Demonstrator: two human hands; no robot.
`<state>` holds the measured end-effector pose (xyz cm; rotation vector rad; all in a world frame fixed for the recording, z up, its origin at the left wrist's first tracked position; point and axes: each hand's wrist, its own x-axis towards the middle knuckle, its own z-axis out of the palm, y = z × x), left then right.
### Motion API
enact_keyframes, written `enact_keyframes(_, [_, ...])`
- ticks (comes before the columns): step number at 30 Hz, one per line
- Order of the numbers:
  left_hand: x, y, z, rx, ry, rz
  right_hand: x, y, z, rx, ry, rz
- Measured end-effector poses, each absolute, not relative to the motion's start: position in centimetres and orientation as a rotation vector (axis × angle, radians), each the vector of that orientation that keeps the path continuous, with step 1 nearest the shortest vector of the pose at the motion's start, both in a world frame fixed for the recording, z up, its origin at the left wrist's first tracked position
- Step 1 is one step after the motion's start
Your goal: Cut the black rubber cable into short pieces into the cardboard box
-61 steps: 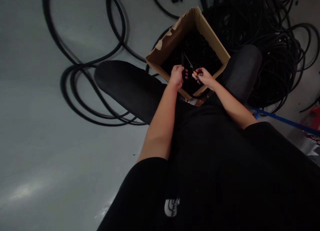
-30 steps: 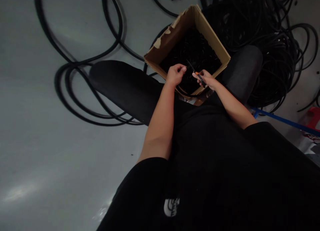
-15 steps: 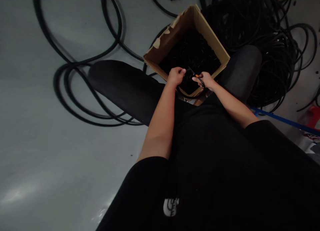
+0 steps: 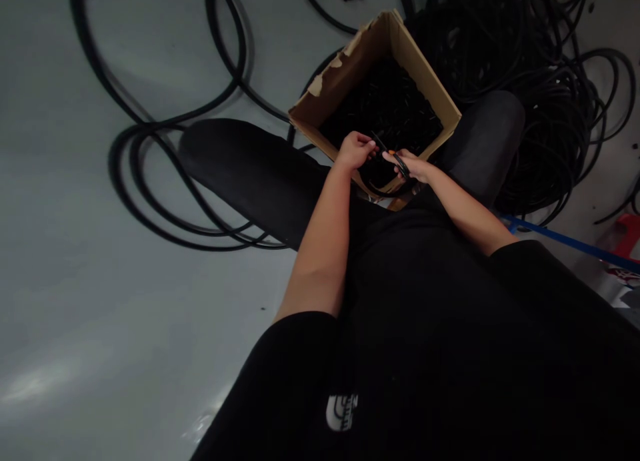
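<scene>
My left hand (image 4: 354,151) is closed in a pinch on a thin black hose (image 4: 380,189) that loops down under both hands. My right hand (image 4: 411,165) is wrapped round orange-handled scissors (image 4: 393,156), whose dark blades point up and left toward the left fingertips. Both hands hover over the near corner of an open cardboard box (image 4: 425,74) holding several short black hose pieces. The box stands on the floor between my knees.
A big tangle of black hose (image 4: 545,68) lies behind and right of the box. More hose loops (image 4: 165,134) lie on the grey floor at left. A blue bar (image 4: 565,240) and something red (image 4: 625,238) sit at the right edge.
The hands have drawn closer together over the box's near corner. The scissors' blades have come up to the left fingertips.
</scene>
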<state>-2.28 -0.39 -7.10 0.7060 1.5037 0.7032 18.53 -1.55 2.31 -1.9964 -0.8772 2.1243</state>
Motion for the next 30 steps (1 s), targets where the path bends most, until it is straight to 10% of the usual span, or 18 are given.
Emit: enact_keyframes(30, [-1.4, -0.4, -7.6, 0.743, 1.438, 0.567, 18.6, -2.1, -0.2, -2.002, -1.002, 1.944])
